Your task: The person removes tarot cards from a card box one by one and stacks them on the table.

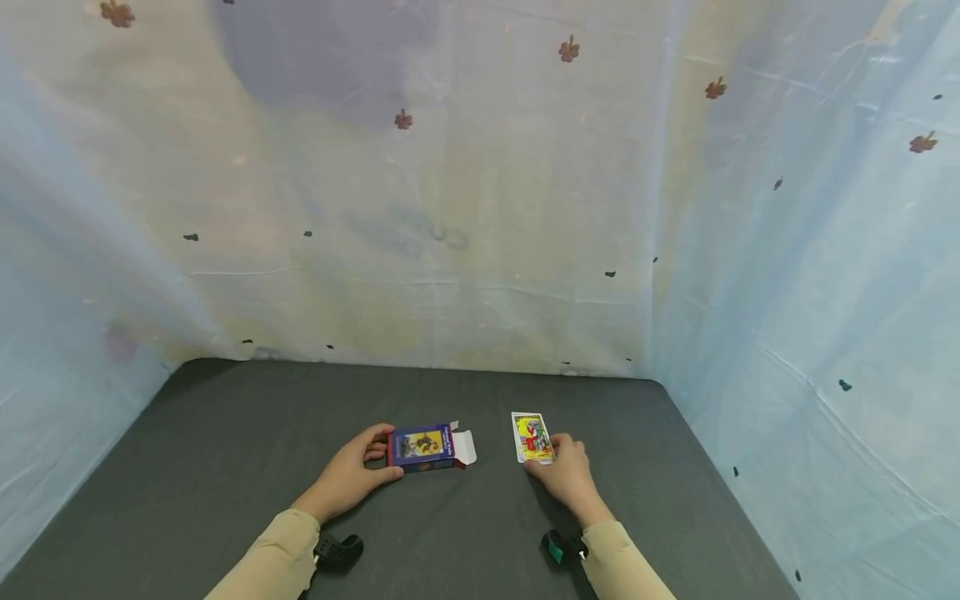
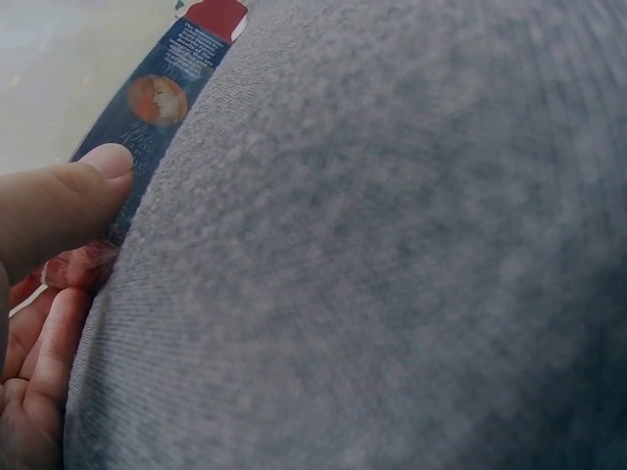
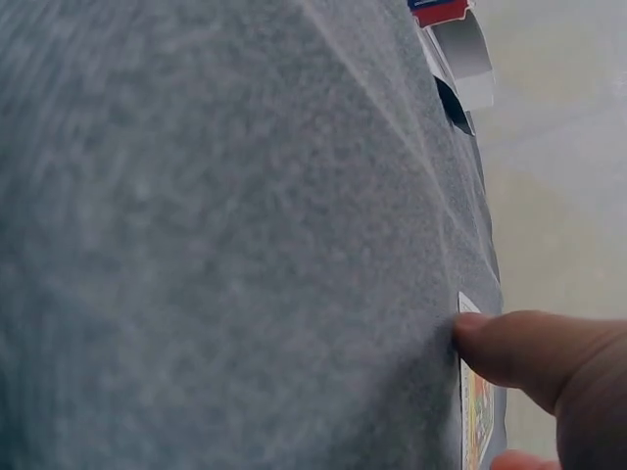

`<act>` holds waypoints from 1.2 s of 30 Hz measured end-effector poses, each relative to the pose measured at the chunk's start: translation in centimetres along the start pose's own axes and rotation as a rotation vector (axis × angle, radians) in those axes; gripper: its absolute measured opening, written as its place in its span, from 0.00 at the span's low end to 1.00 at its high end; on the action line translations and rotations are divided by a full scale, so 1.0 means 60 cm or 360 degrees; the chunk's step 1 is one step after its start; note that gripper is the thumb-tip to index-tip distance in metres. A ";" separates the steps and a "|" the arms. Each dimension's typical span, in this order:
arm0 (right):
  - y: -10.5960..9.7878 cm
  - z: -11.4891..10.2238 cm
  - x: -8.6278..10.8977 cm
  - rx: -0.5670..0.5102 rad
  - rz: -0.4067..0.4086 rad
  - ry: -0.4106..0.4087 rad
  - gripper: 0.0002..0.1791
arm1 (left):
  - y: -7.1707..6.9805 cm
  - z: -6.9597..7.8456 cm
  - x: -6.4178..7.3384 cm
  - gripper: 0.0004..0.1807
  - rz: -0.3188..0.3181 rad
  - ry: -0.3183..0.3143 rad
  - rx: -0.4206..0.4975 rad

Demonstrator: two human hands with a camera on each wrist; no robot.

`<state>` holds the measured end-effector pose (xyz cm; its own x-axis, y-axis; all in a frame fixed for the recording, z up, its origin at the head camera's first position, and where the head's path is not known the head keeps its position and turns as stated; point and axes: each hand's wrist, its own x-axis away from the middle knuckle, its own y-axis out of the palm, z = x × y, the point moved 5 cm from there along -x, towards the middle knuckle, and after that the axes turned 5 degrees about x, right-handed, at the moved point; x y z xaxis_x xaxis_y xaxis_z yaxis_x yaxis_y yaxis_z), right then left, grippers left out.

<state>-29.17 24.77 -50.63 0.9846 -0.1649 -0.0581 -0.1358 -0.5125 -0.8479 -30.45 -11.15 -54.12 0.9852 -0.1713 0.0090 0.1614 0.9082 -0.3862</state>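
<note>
My left hand [image 1: 358, 468] grips the left end of a blue and red card box [image 1: 422, 446]. Its thumb [image 2: 93, 181] lies along the near side, which carries small print and a round face picture in the left wrist view. The box lies flat, its white flap [image 1: 465, 447] standing open to the right. To the right, my right hand [image 1: 566, 471] pinches a tarot card [image 1: 532, 437] by its lower right part, thumb at the near edge and fingers at the right side. The card is face up, yellow and red with a white border. Any cards under it are hidden.
A dark grey cloth covers the table [image 1: 300, 400]. Pale curtains [image 1: 450, 208] with brown leaf marks hang behind it and along both sides. Each wrist wears a black strap [image 1: 339, 552] below the hand.
</note>
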 end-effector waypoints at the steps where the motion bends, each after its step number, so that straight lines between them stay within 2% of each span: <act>1: 0.001 -0.001 0.000 -0.0001 0.0001 -0.0001 0.36 | 0.000 0.000 0.000 0.42 -0.0001 -0.0001 -0.0001; 9: 0.001 -0.013 -0.006 -0.0028 0.0040 -0.0008 0.34 | -0.001 -0.001 0.000 0.43 0.0000 -0.0010 -0.0003; 16: 0.011 -0.019 -0.007 0.0089 0.0101 0.0064 0.38 | -0.001 -0.003 0.001 0.42 -0.0009 -0.0007 0.0015; 24: 0.014 -0.036 -0.007 0.0101 0.0161 0.0099 0.39 | -0.001 -0.001 0.001 0.43 -0.0013 0.0005 0.0019; 36: 0.015 -0.044 -0.008 0.0079 0.0142 0.0081 0.35 | -0.002 0.004 0.005 0.43 -0.0003 0.0008 0.0030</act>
<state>-30.03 22.16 -49.99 0.9618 -0.2513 -0.1086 -0.2158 -0.4519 -0.8656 -30.16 -11.21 -53.87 0.9846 -0.1748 0.0048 0.1642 0.9149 -0.3687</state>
